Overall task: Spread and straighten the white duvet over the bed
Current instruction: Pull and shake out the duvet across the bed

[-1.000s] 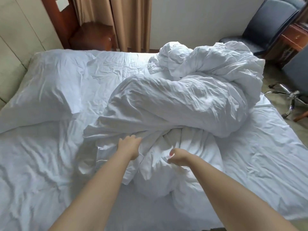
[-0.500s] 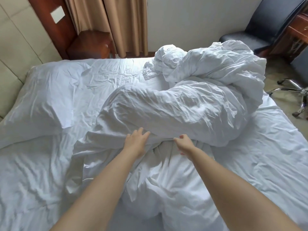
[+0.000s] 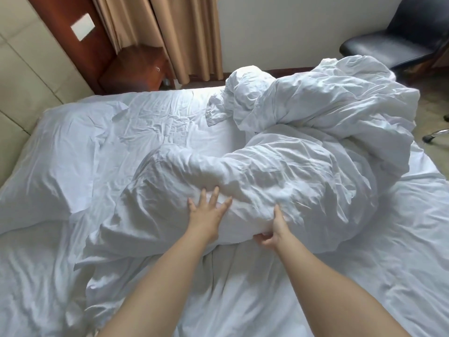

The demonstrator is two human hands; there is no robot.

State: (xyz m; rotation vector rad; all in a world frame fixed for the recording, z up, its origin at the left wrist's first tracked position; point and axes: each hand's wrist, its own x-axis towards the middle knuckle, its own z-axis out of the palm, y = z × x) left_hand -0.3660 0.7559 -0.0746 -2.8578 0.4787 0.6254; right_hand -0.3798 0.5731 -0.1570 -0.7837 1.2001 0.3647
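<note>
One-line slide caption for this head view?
Left hand presses flat on the bunched white duvet while right hand grips its fold, white pillow alongside.

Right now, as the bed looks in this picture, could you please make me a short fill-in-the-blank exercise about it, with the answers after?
1. The duvet lies ____ in a heap, not spread flat.
2. The left hand presses on the duvet with ____ fingers.
3. The pillow lies on the ____ side of the picture.
4. The right hand grips a ____ of the duvet.

Answers: bunched; spread; left; fold
</note>
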